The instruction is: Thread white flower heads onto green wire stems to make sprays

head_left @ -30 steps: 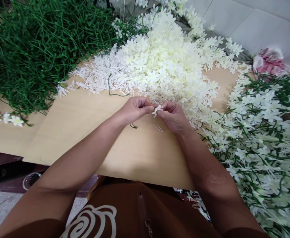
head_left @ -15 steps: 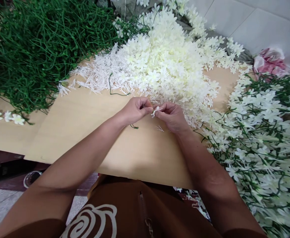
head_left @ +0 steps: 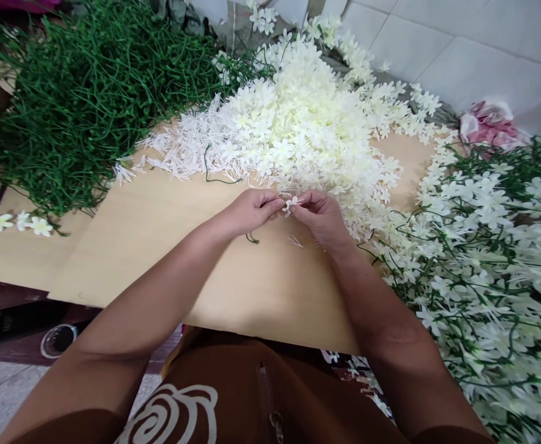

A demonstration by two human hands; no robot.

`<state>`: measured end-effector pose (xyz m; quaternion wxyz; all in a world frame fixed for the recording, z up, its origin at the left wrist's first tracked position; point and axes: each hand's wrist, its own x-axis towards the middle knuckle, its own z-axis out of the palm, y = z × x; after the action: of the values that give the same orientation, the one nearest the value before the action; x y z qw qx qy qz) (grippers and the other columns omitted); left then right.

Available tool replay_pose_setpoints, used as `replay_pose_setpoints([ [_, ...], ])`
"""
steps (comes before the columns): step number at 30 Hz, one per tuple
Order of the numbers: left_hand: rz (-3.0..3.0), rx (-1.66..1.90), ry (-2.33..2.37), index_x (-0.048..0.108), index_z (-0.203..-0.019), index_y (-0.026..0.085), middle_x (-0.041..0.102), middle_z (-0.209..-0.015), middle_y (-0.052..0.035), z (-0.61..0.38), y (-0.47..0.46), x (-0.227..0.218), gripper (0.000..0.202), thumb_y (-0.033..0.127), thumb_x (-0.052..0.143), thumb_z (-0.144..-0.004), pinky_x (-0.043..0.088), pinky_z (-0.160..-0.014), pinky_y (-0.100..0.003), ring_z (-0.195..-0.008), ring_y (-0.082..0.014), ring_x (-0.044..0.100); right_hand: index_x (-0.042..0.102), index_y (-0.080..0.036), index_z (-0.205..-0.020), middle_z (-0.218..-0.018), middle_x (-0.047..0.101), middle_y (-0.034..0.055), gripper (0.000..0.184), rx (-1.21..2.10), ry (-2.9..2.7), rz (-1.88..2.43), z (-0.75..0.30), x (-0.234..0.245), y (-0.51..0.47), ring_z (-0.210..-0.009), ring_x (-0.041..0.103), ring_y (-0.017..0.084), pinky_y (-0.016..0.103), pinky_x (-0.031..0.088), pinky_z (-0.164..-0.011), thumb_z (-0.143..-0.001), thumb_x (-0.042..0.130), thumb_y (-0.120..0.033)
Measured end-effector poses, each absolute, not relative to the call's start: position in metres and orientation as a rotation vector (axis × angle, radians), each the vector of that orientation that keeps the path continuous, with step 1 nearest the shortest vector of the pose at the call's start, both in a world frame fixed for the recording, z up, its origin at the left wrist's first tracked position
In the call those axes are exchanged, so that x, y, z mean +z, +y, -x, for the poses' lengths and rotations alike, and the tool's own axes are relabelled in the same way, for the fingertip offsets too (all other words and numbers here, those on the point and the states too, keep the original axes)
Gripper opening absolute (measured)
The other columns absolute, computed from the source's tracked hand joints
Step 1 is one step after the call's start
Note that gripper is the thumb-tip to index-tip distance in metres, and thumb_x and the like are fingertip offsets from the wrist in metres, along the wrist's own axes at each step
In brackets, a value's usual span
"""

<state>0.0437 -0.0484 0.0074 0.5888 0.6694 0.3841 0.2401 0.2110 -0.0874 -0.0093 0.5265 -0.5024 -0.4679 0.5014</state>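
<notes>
At the middle of the cardboard, my two hands nearly meet. My right hand (head_left: 319, 216) pinches a small white artificial flower (head_left: 291, 205), its petals showing between the hands and fine white strands near the fingertips. My left hand (head_left: 257, 211) is closed, with thumb and forefinger at the flower's left edge. A green plastic stem (head_left: 252, 238) pokes out beneath this hand; the part inside the fingers is hidden. White stamen strands (head_left: 295, 242) lie on the cardboard (head_left: 261, 290) below the right hand.
A large heap of green stems (head_left: 99, 105) lies at upper left. White flowers (head_left: 316, 129) are piled behind my hands, beside white stamens (head_left: 191, 142). Stemmed flowers (head_left: 496, 283) crowd the right side. A pink and white plastic bag (head_left: 490, 126) sits by the tiled wall.
The view has shifted slightly. My left fingers have closed more tightly together, and the white flower now shows its petals more openly between my hands.
</notes>
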Motion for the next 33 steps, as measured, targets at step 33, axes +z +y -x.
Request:
replay_pose_setpoints([
  [33, -1.759, 0.303, 0.993, 0.07, -0.063, 0.015, 0.059, -0.058, 0.0006, 0.0, -0.026, 0.031, 0.019, 0.029, 0.064, -0.075, 0.034, -0.06, -0.024, -0.056, -0.01, 0.047, 0.059, -0.017, -0.068, -0.079, 0.061, 0.0047, 0.014, 0.801, -2.263, 1.698, -0.222, 0.03, -0.113, -0.073, 0.052, 0.015, 0.028, 0.038, -0.069, -0.069, 0.068, -0.006],
])
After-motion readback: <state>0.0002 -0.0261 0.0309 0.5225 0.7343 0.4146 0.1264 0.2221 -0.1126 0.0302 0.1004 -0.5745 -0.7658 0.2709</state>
